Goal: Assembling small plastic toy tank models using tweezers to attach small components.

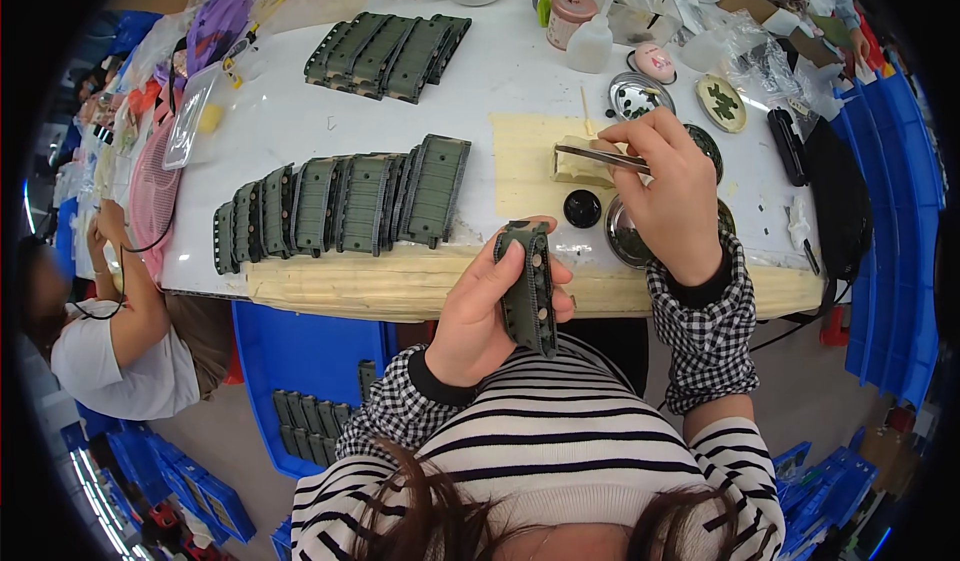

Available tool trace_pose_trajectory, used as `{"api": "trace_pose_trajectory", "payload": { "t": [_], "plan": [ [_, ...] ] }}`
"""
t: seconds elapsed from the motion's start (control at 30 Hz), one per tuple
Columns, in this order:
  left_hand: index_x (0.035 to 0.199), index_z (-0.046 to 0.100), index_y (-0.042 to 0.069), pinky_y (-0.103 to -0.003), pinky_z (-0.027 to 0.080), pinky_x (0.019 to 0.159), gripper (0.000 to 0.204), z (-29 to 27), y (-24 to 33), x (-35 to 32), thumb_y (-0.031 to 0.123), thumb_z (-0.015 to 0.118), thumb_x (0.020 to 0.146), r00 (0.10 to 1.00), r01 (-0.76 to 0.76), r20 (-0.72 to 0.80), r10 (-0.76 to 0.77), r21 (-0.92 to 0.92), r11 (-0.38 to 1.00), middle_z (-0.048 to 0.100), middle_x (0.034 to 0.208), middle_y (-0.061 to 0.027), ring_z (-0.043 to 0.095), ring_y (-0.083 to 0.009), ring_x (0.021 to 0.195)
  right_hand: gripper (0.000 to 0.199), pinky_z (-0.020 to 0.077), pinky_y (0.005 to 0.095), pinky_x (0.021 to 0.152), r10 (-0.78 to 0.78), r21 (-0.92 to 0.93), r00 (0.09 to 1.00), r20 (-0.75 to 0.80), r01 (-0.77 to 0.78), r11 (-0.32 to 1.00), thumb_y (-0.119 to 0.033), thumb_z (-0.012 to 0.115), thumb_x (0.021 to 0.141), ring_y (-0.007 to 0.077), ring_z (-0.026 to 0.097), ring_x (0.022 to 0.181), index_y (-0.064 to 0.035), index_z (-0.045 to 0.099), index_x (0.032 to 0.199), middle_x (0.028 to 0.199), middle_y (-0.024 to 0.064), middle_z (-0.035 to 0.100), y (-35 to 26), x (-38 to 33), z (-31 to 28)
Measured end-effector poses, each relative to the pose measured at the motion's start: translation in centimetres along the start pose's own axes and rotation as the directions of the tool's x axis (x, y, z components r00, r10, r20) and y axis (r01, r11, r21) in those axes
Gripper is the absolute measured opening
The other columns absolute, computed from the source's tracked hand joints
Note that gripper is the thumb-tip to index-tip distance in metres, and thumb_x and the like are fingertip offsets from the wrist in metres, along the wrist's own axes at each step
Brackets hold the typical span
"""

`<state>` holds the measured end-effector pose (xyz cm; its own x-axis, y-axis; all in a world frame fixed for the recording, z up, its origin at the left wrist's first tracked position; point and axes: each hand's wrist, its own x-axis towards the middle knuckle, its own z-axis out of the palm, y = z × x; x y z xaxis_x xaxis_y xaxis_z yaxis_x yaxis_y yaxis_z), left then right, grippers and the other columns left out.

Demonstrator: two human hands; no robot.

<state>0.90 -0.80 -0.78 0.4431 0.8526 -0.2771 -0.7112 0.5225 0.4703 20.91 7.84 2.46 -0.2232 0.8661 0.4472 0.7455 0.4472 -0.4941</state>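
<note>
My left hand is closed around a dark green, camouflage-edged fabric piece, held upright with a row of round studs or holes along its side. My right hand pinches metal tweezers, whose tips reach over a cream-coloured block on the yellowish sheet; whether they touch it I cannot tell. Just below the block sits a small round black pot. A round metal dish lies partly under my right wrist. Past my right hand are a metal dish with small dark bits and a cream lid with green pieces.
Similar green pieces stand in a row on the table's left, with another stack behind. A blue bin below holds more. A squeeze bottle and a pink jar stand at the back. Another person sits at left.
</note>
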Motion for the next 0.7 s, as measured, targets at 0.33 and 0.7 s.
{"api": "trace_pose_trajectory", "payload": {
  "t": [0.33,0.7],
  "plan": [
    [0.144,0.033,0.004,-0.034,0.054,0.068,0.045,-0.9,-0.4,0.4,0.03,0.032,0.107,0.983,0.114,0.17,-0.072,-0.251,0.961,0.058,0.095,-0.0086,0.058,-0.0197,0.076,0.009,0.0449,0.0204,0.06,0.152,0.508,0.965,-0.214,-0.023,0.861,-0.001,0.064,0.093,0.0086,0.06,0.074,0.0032,0.062,0.1,0.087,0.0055,0.06,-3.8,-2.6,-3.0],
    [0.141,0.035,-0.001,-0.032,0.057,0.071,0.048,-0.6,-0.8,0.5,0.031,0.039,0.105,0.968,0.153,0.234,-0.09,-0.267,0.951,0.063,0.093,-0.0097,0.065,-0.019,0.077,0.013,0.0592,0.03,0.081,0.268,0.87,0.955,0.125,-0.235,0.434,-0.008,0.055,0.099,0.0135,0.067,0.084,0.0039,0.052,0.104,0.094,0.007,0.059,-4.6,-3.7,-0.3]
  ]
}}
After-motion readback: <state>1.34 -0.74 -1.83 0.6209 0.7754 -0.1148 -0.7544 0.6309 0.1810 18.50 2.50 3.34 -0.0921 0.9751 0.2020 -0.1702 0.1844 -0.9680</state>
